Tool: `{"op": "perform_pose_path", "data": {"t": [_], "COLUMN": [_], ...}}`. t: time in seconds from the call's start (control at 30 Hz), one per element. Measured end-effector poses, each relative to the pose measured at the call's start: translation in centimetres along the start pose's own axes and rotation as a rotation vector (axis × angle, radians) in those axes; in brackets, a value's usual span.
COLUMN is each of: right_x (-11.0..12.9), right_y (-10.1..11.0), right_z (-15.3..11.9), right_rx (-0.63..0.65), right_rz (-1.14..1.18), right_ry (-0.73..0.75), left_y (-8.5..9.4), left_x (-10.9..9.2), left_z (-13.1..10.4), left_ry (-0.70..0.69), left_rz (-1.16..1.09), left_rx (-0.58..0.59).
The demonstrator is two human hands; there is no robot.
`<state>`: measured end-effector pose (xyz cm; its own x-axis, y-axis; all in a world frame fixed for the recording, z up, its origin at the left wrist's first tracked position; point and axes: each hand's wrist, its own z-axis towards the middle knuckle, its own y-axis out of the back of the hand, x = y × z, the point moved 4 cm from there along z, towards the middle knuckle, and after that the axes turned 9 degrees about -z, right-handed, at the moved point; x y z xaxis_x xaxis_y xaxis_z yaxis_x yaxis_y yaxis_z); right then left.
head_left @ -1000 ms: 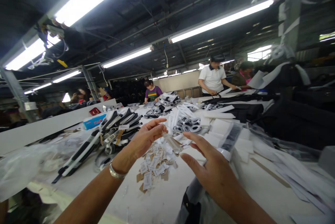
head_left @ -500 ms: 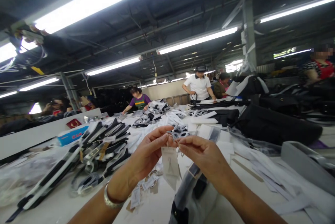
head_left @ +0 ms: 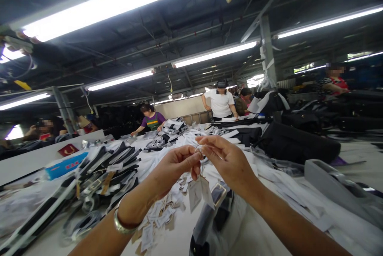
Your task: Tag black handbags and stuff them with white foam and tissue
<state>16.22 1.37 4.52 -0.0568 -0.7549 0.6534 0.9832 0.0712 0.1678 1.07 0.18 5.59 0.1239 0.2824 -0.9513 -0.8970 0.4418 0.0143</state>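
Both hands meet over the table, pinching the thin string of a hang tag. My left hand [head_left: 175,166], a silver bangle at its wrist, is closed on the string. My right hand [head_left: 229,162] pinches the same string at its upper end, fingertips close to the left ones. Below the fingers dangles the white hang tag [head_left: 200,193], made of more than one card. Right under it lies a dark belt [head_left: 209,224] in clear plastic with a pale gold buckle [head_left: 219,195]. Loose tags [head_left: 158,216] are scattered left of the belt.
Wrapped belts [head_left: 110,172] are piled at left beside a blue packet [head_left: 66,166]. White strips [head_left: 287,196] and a grey moulded piece [head_left: 332,188] lie at right, a black bundle [head_left: 299,142] behind. Several co-workers stand farther back, one in a white shirt [head_left: 220,103].
My right hand has risen a little, its fingers now above the left ones. The tag has swung and its cards have spread apart. The camera view has shifted slightly.
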Motion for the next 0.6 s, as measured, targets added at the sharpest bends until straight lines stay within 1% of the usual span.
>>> {"op": "perform_pose_path", "data": {"t": [0.1, 0.17, 0.23, 0.3, 0.4, 0.5, 0.6], "right_x": [-1.0, -1.3, -1.3, -1.3, -1.8, -2.8, -3.6], "right_y": [-0.7, -1.4, -1.8, -1.9, -1.7, -1.4, -1.0], "right_z": [-2.6, -4.4, -5.6, -6.2, -6.5, -6.8, -7.3], "right_rx": [0.012, 0.048, 0.051, -0.002, -0.085, -0.129, -0.155], "right_rz": [0.172, 0.158, 0.075, 0.029, 0.101, 0.209, 0.212], "right_ry": [-0.108, -0.148, -0.177, -0.201, -0.233, -0.276, -0.311], "left_y": [-0.5, -1.1, -1.8, -2.4, -3.2, -3.8, -4.1], "left_x": [-0.1, 0.0, 0.1, 0.1, -0.1, -0.2, 0.2], "left_z": [0.3, 0.4, 0.4, 0.4, 0.3, 0.2, 0.2], "left_ry": [0.002, 0.02, 0.036, 0.029, -0.016, -0.043, -0.032], "left_rz": [-0.1, -0.195, -0.273, -0.327, -0.393, -0.436, -0.459], "left_rx": [-0.054, -0.065, -0.062, -0.065, -0.06, -0.062, -0.081]}}
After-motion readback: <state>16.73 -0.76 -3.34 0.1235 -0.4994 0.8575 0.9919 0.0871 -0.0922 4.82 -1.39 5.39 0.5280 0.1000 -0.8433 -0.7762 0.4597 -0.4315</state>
